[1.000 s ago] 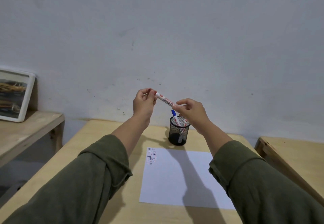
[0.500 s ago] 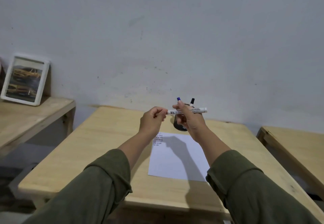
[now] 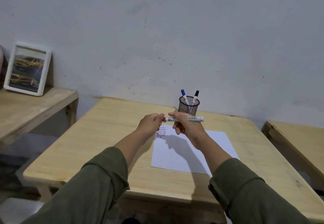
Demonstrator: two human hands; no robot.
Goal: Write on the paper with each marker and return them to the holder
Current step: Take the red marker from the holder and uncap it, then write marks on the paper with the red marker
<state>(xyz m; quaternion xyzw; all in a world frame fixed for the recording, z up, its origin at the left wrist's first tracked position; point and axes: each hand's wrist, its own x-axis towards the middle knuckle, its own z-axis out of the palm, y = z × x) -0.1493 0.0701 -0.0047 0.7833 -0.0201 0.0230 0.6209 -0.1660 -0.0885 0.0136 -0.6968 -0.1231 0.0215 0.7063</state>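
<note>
We see the right hand (image 3: 188, 129) with its fingers clamped round a smooth white cylindrical marker (image 3: 185, 119) held level above the pale wooden surface (image 3: 105, 136), while the left hand (image 3: 150, 123) pinches fingers together on its red cap end at nine o'clock. Below lies flat white paper (image 3: 189, 153) bearing short strokes; at twelve o'clock stands a round black mesh holder (image 3: 189, 108) with two capped markers.

Dim, soft light; hands cast a dark shadow on the paper (image 3: 189, 152); edges bend.
</note>
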